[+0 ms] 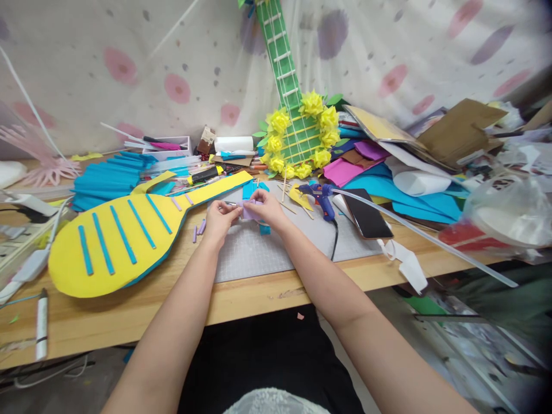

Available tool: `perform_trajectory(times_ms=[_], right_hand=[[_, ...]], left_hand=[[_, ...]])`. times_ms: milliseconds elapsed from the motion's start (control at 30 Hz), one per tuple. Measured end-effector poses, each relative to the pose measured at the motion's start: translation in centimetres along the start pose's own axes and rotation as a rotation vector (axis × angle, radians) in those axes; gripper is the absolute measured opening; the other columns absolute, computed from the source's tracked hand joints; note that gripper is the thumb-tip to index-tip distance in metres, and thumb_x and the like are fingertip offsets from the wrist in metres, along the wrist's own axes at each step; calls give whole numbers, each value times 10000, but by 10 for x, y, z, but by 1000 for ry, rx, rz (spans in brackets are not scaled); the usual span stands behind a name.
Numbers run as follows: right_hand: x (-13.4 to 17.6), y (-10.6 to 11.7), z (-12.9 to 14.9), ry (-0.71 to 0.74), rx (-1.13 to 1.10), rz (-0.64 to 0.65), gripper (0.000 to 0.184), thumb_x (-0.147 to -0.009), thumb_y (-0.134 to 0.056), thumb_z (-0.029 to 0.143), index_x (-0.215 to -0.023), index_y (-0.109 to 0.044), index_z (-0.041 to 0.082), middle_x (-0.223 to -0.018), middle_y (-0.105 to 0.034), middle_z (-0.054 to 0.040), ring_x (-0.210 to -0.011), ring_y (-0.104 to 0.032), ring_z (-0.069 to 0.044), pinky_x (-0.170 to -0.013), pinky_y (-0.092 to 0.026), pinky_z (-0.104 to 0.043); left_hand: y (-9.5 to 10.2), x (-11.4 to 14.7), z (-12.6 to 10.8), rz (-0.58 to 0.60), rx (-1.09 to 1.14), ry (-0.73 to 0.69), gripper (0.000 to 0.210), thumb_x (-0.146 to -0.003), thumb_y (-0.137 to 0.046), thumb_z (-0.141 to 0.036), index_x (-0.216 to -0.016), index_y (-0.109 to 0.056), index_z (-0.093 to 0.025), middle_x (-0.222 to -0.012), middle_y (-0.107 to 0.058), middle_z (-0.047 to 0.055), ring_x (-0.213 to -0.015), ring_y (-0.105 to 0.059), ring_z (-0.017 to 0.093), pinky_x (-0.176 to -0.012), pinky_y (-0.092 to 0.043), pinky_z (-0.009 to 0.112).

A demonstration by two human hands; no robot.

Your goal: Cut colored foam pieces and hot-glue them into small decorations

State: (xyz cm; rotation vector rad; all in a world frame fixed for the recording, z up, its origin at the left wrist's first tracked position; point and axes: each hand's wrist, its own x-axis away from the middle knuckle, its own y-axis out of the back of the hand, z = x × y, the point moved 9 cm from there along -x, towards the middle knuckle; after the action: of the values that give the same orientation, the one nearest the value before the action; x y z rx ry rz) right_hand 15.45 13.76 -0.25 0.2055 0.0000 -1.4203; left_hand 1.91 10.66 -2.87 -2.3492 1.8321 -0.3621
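Over the grey cutting mat (254, 259), my left hand (221, 221) pinches a thin, dark, shiny rod (232, 203) at its fingertips. My right hand (268, 210) is closed on a small piece of purple paper (249, 213), which meets the rod between the two hands. The fingers partly cover both. Small purple paper rolls (201, 226) lie just left of my left hand. Blue paper scraps (264, 229) rest on the mat under my right hand. Left of my hands lies a yellow guitar-shaped cutout (103, 241) with blue strips and blue edges.
A blue glue gun (321, 201) and a black phone (366, 213) sit to the right. A long clear stick (431, 238) crosses the table's front edge. Behind stands a green paper guitar (282, 63) with yellow flowers. Coloured paper (401, 192) piles up right; a marker (42, 325) lies left.
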Motion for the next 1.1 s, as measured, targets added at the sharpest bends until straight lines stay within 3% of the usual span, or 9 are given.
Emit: perform_trajectory(times_ms=[167,300,433,533,667,867,1100], right_hand=[[2,-7,-7,-60,-224,62,327,-602,-675,379,-758,-456,192,-622,-499,67,-564,-492,-82,-546,-415,-224],[2,-13,-19,-122,-532,19,551,-576,-725,399,-975,-378,242,-804,-539,45,-680,-600,-114,-668,-521,-307],[4,-27,-22,-89,-464,8,752,-500,-792,313,-1088,-325,268,-860,-543,35,-713,-611,-123,-721,-526,-331],[4,-31,-20,-40,-368,-34,735,-504,-783,268,-1087,-335,258,-784,-528,63,-677,-600,-113,-718,-513,-311],[-1,-27,-21,-18,-395,-111,635,-541,-761,278,-1025,-352,236,-683,-504,84,-620,-573,-114,-657,-510,-298],[-9,-13,-31,-10,-444,-181,583,-535,-774,302,-939,-358,239,-632,-534,97,-574,-560,-104,-639,-496,-285],[-8,-17,-28,-6,-430,-113,588,-525,-775,320,-934,-361,236,-628,-556,96,-557,-574,-110,-642,-501,-300]], left_hand=[[0,-1,-2,-7,82,-12,482,-416,-796,-175,-677,-390,-180,-590,-575,-58,-538,-561,83,-583,-477,236],[15,-6,-4,-125,276,-54,445,-474,-770,-150,-676,-375,-184,-599,-579,-56,-575,-588,96,-660,-496,273],[21,-11,1,-183,437,-52,424,-497,-760,-132,-639,-364,-181,-576,-567,-52,-570,-582,92,-657,-485,256],[17,-13,9,-176,487,-33,433,-480,-771,-117,-623,-366,-177,-563,-546,-64,-555,-566,77,-619,-460,218],[7,-11,14,-134,507,-35,449,-452,-796,-123,-611,-379,-173,-562,-553,-66,-599,-587,85,-696,-470,237],[-11,-4,14,24,411,42,263,-579,-757,-270,-722,-572,-150,-713,-653,15,-668,-620,109,-738,-481,273],[-4,-3,14,-51,359,28,237,-534,-745,-181,-733,-622,-150,-695,-664,11,-641,-620,111,-718,-489,274]])
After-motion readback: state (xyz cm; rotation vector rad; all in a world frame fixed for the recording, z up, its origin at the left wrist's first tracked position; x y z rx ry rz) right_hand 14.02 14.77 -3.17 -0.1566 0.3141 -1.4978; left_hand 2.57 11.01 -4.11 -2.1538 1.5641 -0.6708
